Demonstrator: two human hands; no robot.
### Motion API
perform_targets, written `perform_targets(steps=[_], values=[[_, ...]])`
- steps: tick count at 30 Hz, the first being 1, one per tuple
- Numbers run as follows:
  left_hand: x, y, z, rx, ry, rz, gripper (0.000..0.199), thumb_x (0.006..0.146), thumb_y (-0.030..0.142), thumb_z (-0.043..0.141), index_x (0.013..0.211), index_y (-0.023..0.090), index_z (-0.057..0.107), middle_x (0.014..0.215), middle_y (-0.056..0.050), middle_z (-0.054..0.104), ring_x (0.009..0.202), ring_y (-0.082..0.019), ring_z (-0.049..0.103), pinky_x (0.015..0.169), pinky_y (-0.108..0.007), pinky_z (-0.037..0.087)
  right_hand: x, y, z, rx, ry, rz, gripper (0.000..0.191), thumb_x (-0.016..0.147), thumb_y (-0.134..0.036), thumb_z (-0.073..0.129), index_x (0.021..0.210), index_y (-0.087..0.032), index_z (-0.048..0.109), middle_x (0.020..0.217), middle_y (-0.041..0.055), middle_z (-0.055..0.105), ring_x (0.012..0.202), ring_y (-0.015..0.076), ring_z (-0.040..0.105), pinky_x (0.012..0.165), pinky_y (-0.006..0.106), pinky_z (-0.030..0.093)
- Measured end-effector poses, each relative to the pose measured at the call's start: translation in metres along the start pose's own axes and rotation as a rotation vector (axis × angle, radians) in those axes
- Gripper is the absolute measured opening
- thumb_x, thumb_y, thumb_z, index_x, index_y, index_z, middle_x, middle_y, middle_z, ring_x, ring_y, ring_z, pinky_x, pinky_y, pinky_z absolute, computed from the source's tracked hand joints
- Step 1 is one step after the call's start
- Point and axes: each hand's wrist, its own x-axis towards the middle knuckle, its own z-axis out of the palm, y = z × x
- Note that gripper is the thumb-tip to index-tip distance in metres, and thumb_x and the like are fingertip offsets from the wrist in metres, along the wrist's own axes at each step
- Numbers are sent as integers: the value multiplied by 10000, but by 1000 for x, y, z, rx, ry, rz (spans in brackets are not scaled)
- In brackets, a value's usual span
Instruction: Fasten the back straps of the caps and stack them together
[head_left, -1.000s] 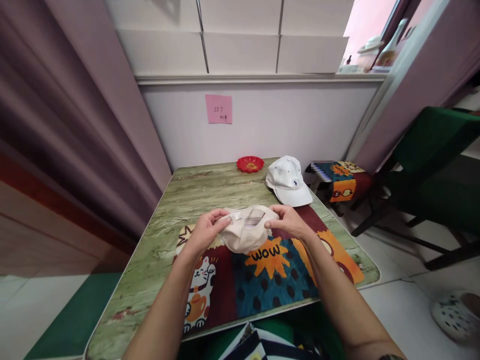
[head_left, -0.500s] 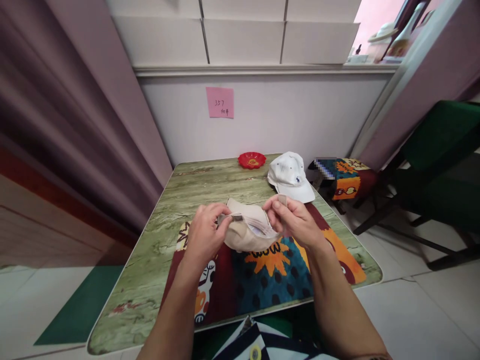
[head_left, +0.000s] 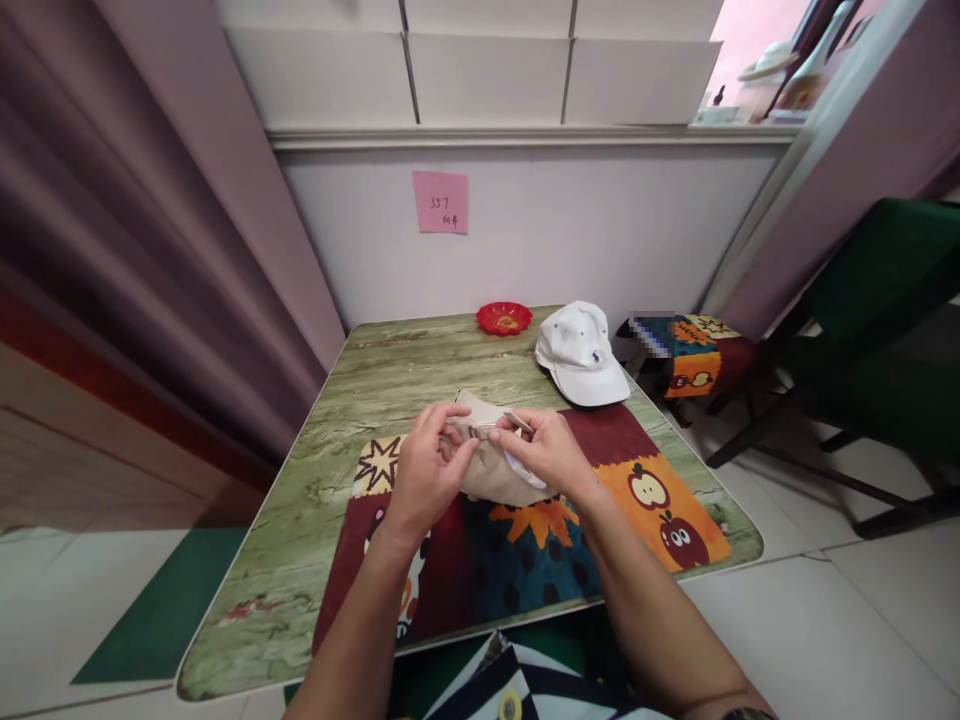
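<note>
A beige cap [head_left: 495, 482] rests on the patterned mat [head_left: 525, 580], its back opening and adjusting strap turned up toward me. My left hand [head_left: 426, 468] has thumb and fingers closed on the cap's edge beside a small buckle [head_left: 474, 433]. In my right hand [head_left: 551, 452] the strap's free end is pinched and brought close to that buckle. Fingers cover part of the strap, so whether it passes through the buckle is hidden. Behind my right hand a white cap [head_left: 581, 345] with a small dark logo sits brim toward me.
A red scalloped dish [head_left: 504, 318] stands at the back of the wood-patterned table [head_left: 300, 520]. Pink paper [head_left: 441, 203] is stuck to the wall behind. To the right are a dark green chair [head_left: 885, 280] and a low stool with a patterned cloth [head_left: 697, 350].
My right hand has moved left, bringing the strap end from the cap's right side to the buckle by my left hand. My left hand has shifted slightly right. The white cap stays put.
</note>
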Motion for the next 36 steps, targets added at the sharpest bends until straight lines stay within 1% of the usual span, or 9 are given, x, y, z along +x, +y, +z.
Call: perform_targets(steps=[2, 5, 9, 12, 15, 20, 26, 31, 36], values=[[-1, 3, 3, 46, 37, 128, 219, 821, 222, 674, 1035, 207, 627, 1030, -46, 598, 777, -143, 564, 661, -260, 470, 1, 1, -1, 80, -33, 15, 296, 817, -431, 664, 724, -150, 674, 620, -33, 526, 566, 94, 400, 539, 226, 295], [-1, 5, 5, 105, 28, 246, 174, 860, 218, 649, 1034, 207, 649, 966, -45, 610, 812, -156, 580, 715, -273, 486, 3, 1, -2, 173, -89, 29, 301, 801, -446, 684, 748, -150, 688, 647, -26, 550, 597, 102, 426, 550, 222, 310], [-1, 2, 6, 153, -6, 318, 135, 931, 216, 557, 1025, 203, 653, 925, -52, 654, 860, -166, 620, 777, -279, 496, 5, 1, -2, 195, -139, 40, 299, 802, -454, 687, 772, -157, 694, 670, -16, 583, 633, 119, 474, 574, 227, 341], [-2, -2, 6, 195, -4, 315, 131, 933, 207, 545, 1019, 208, 644, 921, -50, 667, 874, -172, 623, 791, -282, 488, 4, 2, -1, 141, -125, 3, 249, 849, -419, 639, 849, -172, 664, 745, -8, 625, 683, 132, 519, 612, 231, 370], [-4, -7, 5, 197, 26, 263, 122, 904, 192, 573, 1010, 199, 634, 874, -33, 638, 784, -158, 601, 745, -274, 482, 1, 4, -1, 98, -17, 30, 177, 919, -371, 536, 961, -203, 573, 838, -2, 666, 683, 132, 542, 627, 234, 391], [-6, -14, 4, 224, 32, 231, 94, 886, 177, 580, 978, 184, 603, 822, -16, 601, 720, -149, 582, 710, -270, 477, -6, 5, -1, 43, 65, 42, 194, 987, -343, 377, 866, -224, 471, 796, 8, 674, 587, 128, 526, 594, 241, 390], [-8, -21, 3, 487, 15, 372, 139, 940, 226, 537, 1047, 196, 621, 960, -81, 684, 925, -224, 632, 818, -329, 485, -7, -1, -1, -40, -47, -14, 270, 952, -402, 506, 783, -206, 581, 693, -1, 641, 579, 123, 539, 585, 236, 375], [-10, -24, 3, 633, 25, 431, 167, 946, 239, 533, 1058, 196, 649, 961, -94, 710, 929, -245, 645, 847, -355, 489, -5, 2, 2, -88, 11, -28, 284, 929, -378, 533, 745, -196, 651, 681, -3, 648, 587, 122, 524, 580, 235, 356], [-10, -23, 8, 476, 80, 369, 197, 949, 253, 535, 1093, 208, 663, 1010, -91, 708, 966, -235, 645, 901, -366, 502, -3, 4, 3, -130, 6, -20, 264, 897, -368, 569, 752, -191, 701, 670, 0, 657, 619, 138, 539, 595, 239, 357]])
